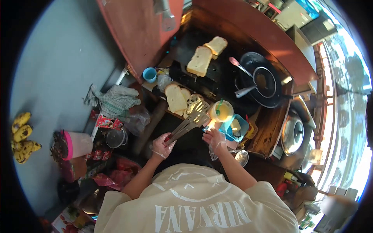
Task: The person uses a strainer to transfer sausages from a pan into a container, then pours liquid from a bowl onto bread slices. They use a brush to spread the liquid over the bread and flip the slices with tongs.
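My left hand (162, 146), in a clear plastic glove, grips the handles of two metal slotted spatulas (191, 119) whose blades point up toward the bread. My right hand (214, 139), also gloved, hovers with fingers spread near a blue tub of butter (234, 127) and a cup of yellow liquid (221, 111). Bread slices (176, 99) lie on a board just beyond the spatula blades. Two more slices (205, 57) sit on the dark griddle (217, 75).
A black pan (261, 80) with a smaller pan and spoon stands right of the griddle. A blue cup (149, 74), a checked cloth (114, 100), a lidded pot (115, 138) and bananas (21, 136) are at left. A steel pot (293, 134) sits right.
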Motion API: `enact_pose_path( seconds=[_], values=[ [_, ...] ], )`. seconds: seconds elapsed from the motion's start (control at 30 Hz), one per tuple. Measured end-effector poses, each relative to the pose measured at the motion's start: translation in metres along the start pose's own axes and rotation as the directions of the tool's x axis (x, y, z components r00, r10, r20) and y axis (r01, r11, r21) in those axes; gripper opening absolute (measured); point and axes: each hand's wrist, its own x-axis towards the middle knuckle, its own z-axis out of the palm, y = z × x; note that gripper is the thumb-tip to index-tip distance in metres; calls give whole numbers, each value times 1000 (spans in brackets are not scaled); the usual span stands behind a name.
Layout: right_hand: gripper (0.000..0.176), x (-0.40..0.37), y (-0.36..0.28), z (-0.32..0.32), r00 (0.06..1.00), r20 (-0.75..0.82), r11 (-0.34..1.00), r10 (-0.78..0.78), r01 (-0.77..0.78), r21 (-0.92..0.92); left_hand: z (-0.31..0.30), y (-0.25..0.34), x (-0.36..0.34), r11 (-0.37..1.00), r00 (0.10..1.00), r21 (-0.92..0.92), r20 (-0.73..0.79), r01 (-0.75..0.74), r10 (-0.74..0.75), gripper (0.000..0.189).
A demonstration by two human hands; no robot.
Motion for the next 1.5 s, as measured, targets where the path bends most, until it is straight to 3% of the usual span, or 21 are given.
enact_pose_path(
  seconds=[0.07, 0.1, 0.13, 0.17, 0.2, 0.23, 0.27, 0.3, 0.37, 0.47, 0.53, 0.67, 0.73, 0.8, 0.87, 0.93, 0.97, 1.13, 1.23, 1.37, 1.5],
  values=[
    [44, -17, -10, 24, 995, 65, 925, -77, 95, -368, 4, -10, -6, 997, 997, 75, -79, 31, -25, 27],
    [34, -16, -20, 46, 973, 136, 850, -186, 229, -475, 9, -24, -13, 962, 970, -192, -111, 192, -215, 22],
    [29, -13, -36, 74, 948, 245, 639, -205, 319, -700, 13, -39, -20, 836, 912, -448, -97, 317, -398, 16],
    [39, 4, -40, 97, 913, 239, 336, -330, 350, -874, 16, -53, -29, 833, 903, -475, -159, 284, -399, 8],
    [38, 58, -40, 96, 643, 608, -337, -466, 507, -794, 19, -69, -40, 811, 884, -496, -164, 310, -437, 8],
    [40, 53, -51, 137, 669, 555, -313, -495, 459, -832, 24, -86, -50, 780, 822, -507, -217, 366, -526, 7],
    [39, 63, -53, 157, 523, 632, -334, -572, 555, -762, 33, -101, -63, 737, 744, -526, -260, 426, -615, 8],
    [37, 71, -56, 179, 579, 602, -394, -550, 456, -798, 42, -116, -76, 697, 711, -557, -246, 452, -658, 8],
    [41, 109, -52, 184, 421, 718, -546, -554, 467, -695, 63, -138, -99, 515, 624, -818, -267, 257, -735, 12],
    [46, 126, -37, 208, 422, 682, -609, -597, 314, -728, 83, -151, -130, 437, 560, -865, -241, 245, -792, 17],
    [46, 142, -29, 206, 260, 800, -768, -541, 236, -596, 93, -152, -142, 414, 531, -876, -235, 247, -814, 17],
    [42, 165, -29, 202, 150, 808, -785, -570, 190, -589, 120, -160, -144, 464, 525, -856, -294, 228, -799, 19],
    [40, 165, -22, 203, 149, 804, -775, -575, 214, -594, 129, -165, -147, 427, 516, -872, -258, 240, -817, 19],
    [38, 167, -17, 202, 160, 731, -615, -664, 439, -655, 134, -170, -150, 398, 519, -881, -223, 255, -825, 19],
    [34, 168, -15, 203, 149, 761, -673, -632, 382, -634, 139, -174, -152, 331, 510, -919, -184, 215, -840, 18],
    [38, 173, -12, 202, 129, 706, -534, -696, 563, -630, 138, -178, -156, 276, 502, -931, -124, 240, -856, 16],
    [38, 177, -13, 202, 126, 712, -544, -690, 558, -626, 137, -180, -157, 236, 492, -933, -76, 272, -867, 17],
    [35, 179, -11, 201, 80, 698, -498, -712, 643, -582, 129, -183, -159, 255, 502, -901, -50, 350, -864, 16],
    [25, 169, 1, 209, 141, 683, -493, -716, 592, -638, 125, -180, -155, 262, 520, -906, -56, 332, -852, 15],
    [23, 172, -7, 207, 115, 700, -552, -705, 532, -643, 123, -180, -157, 235, 498, -900, -24, 367, -867, 15],
    [25, 187, -22, 199, 167, 693, -429, -701, 677, -597, 123, -179, -158, 291, 526, -891, -71, 348, -847, 14]
  ],
)
